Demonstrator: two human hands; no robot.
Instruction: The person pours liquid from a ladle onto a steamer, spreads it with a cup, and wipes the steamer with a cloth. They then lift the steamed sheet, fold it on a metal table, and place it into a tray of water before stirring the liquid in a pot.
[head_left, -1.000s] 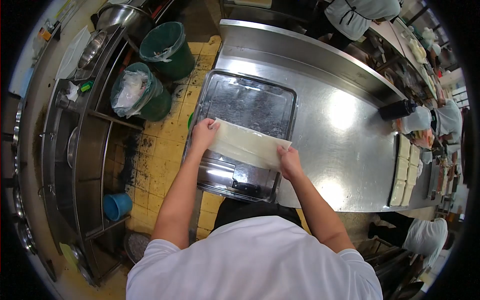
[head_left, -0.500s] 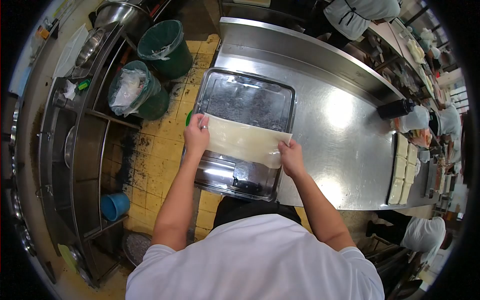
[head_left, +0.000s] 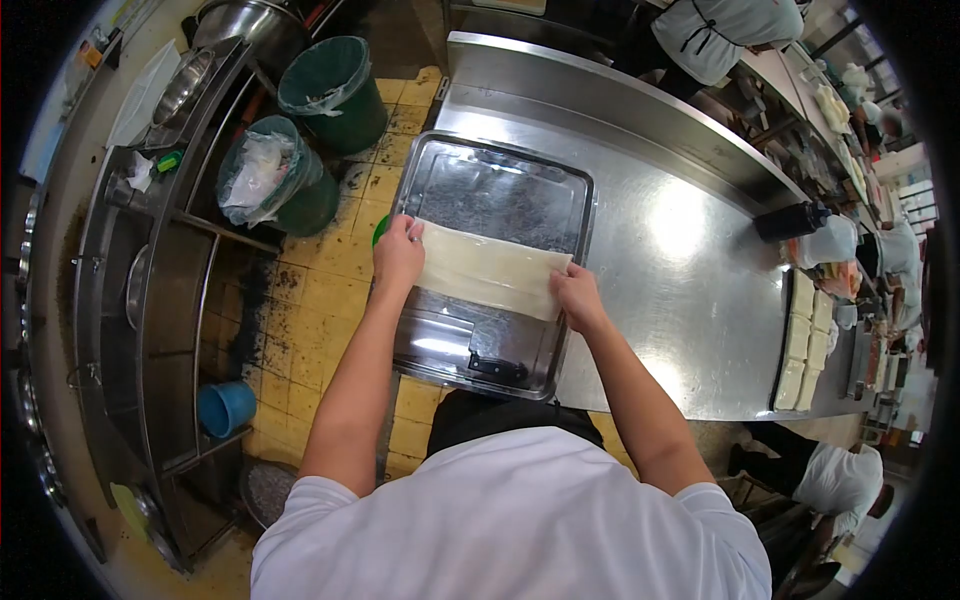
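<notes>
A pale, rectangular sheet of dough (head_left: 490, 268) stretches between my two hands over a metal tray (head_left: 500, 175). My left hand (head_left: 400, 255) pinches its left end near the upper corner. At the other end, the fingers of my right hand (head_left: 577, 295) are closed on the right edge. The sheet overlaps the middle of the tray in this view and hides part of its bottom. Nearer my body, a broad-bladed knife with a black handle (head_left: 497, 367) lies in the tray.
The tray rests on a steel counter (head_left: 670, 300). A dark tray of pale blocks (head_left: 798, 345) and a black bottle (head_left: 790, 220) stand at right. Two green bins (head_left: 335, 95) and a metal shelf rack (head_left: 165, 330) are left. Other people work beyond the counter and at lower right.
The dough sheet has flattened out, its drooping lower right corner now straighter. My right hand has shifted slightly left and my left hand slightly up, both still gripping it.
</notes>
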